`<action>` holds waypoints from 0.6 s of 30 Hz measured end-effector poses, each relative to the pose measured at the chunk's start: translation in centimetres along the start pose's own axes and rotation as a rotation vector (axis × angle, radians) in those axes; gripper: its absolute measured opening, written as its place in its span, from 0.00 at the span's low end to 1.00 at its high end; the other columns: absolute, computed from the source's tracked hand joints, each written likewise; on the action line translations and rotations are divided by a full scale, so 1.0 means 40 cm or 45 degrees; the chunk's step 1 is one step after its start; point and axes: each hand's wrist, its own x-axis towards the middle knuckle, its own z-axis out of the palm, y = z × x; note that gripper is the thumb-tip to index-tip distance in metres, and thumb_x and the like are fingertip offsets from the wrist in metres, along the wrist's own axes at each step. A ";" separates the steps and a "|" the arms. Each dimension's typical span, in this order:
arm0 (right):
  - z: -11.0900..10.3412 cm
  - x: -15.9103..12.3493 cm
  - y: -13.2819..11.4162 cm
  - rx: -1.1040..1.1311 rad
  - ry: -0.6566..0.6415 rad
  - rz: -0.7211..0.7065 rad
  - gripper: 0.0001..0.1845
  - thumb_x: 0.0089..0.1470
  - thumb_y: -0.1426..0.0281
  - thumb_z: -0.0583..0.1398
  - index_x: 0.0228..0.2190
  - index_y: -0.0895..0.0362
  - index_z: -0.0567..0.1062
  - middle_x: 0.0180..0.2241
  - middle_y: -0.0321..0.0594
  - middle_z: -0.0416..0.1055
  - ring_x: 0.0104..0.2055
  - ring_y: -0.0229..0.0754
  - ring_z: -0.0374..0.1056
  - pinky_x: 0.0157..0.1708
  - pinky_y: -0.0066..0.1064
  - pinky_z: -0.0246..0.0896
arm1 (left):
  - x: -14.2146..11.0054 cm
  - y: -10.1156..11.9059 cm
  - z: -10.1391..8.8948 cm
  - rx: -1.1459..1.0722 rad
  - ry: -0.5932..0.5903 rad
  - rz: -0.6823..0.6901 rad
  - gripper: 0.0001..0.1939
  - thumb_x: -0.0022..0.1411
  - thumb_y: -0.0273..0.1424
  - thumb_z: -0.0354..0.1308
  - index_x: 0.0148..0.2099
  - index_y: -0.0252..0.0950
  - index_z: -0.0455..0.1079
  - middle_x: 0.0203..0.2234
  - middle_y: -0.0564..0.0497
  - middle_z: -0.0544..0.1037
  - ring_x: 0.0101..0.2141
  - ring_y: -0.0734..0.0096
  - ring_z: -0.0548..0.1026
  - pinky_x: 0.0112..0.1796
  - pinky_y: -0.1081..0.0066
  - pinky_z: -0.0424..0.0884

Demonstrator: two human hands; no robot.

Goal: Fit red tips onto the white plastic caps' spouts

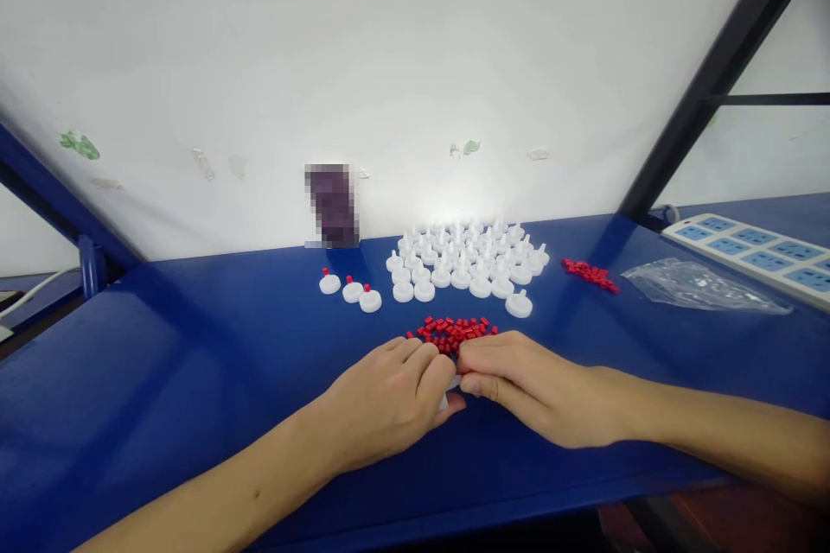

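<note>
My left hand (405,389) is closed around a white nozzle cap (443,403), most of which its fingers cover. The cap's narrow spout (455,381) points right, toward my right hand (528,384). My right thumb and fingers pinch together at the spout's tip, with a hint of a small red cap between them, mostly hidden. Just behind both hands lies a pile of small red caps (454,330). Farther back stand many white nozzle caps (460,278) with bare spouts. To the left, three white nozzle caps (370,301) carry red tips.
A second heap of red pieces (590,274) lies at right, beside a clear plastic bag (700,285). Beyond the bag is a power strip (745,249). A blurred dark rectangular object (334,206) leans on the white wall. Metal posts (700,86) flank the blue table (194,346).
</note>
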 end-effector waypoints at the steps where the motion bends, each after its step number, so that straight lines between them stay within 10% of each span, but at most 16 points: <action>1: -0.001 -0.001 0.000 0.007 0.011 0.017 0.17 0.69 0.67 0.48 0.27 0.57 0.62 0.25 0.31 0.59 0.27 0.34 0.53 0.29 0.27 0.52 | 0.002 0.001 -0.001 0.030 0.018 -0.002 0.11 0.73 0.32 0.46 0.36 0.34 0.61 0.25 0.50 0.71 0.26 0.66 0.71 0.28 0.66 0.70; 10: -0.014 0.005 -0.008 0.142 -0.053 0.213 0.20 0.69 0.64 0.47 0.27 0.57 0.64 0.27 0.32 0.61 0.29 0.34 0.56 0.30 0.27 0.53 | 0.008 0.014 0.002 0.142 0.044 -0.051 0.11 0.73 0.31 0.45 0.35 0.36 0.59 0.23 0.51 0.70 0.24 0.66 0.71 0.25 0.67 0.68; 18: -0.011 0.003 -0.007 0.054 0.098 -0.049 0.18 0.70 0.67 0.47 0.27 0.56 0.61 0.27 0.32 0.59 0.29 0.34 0.54 0.32 0.28 0.54 | 0.014 0.034 -0.028 -0.474 -0.065 -0.300 0.08 0.74 0.34 0.43 0.41 0.36 0.57 0.29 0.49 0.72 0.27 0.67 0.71 0.26 0.69 0.69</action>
